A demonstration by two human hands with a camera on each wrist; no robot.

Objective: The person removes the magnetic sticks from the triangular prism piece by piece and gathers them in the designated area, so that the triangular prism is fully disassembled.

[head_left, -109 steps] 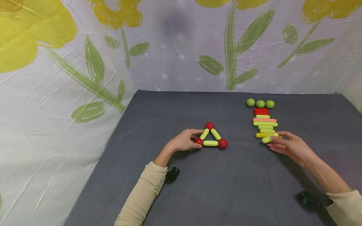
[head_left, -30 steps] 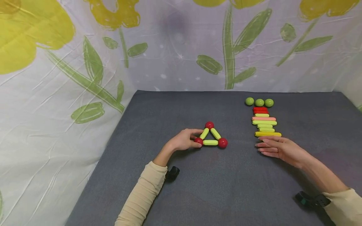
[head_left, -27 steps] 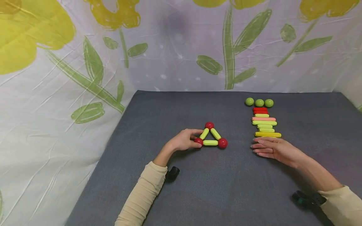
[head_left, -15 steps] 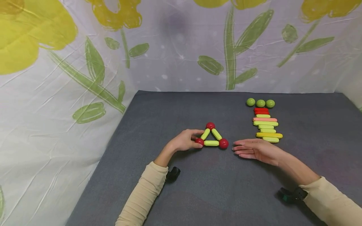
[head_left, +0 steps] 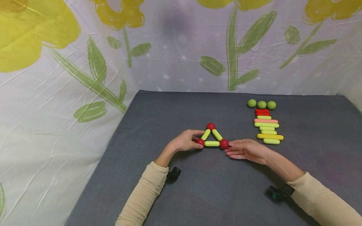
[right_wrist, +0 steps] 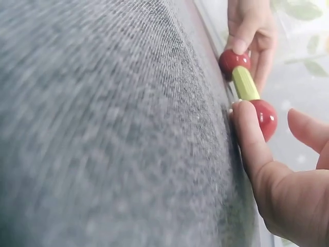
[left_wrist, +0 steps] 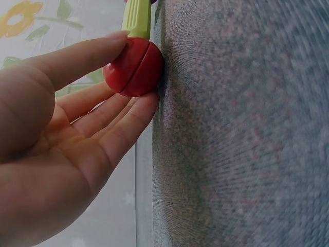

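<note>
On the dark table lies a triangle of three yellow-green rods (head_left: 211, 143) joined by three red balls (head_left: 211, 126) at its corners. My left hand (head_left: 185, 140) pinches the left red ball (left_wrist: 134, 67) between thumb and fingers. At the opposite corner, my right hand (head_left: 249, 150) has its fingers stretched out beside the right red ball (head_left: 224, 144). In the right wrist view those fingers (right_wrist: 250, 136) lie along the ball's table side, seeming to touch it, while the thumb stands apart from it.
To the right a column of rods runs away from me: short yellow-green (head_left: 271, 142), yellow (head_left: 270, 137), pink (head_left: 266, 121), red (head_left: 262, 112) and others. Three green balls (head_left: 261, 104) sit behind them. A flower-printed cloth (head_left: 181, 56) hangs at the table's back edge.
My right hand has laid a short yellow-green rod at the column's near end, let go of it and moved left to the triangle. My left hand stays on its ball.
</note>
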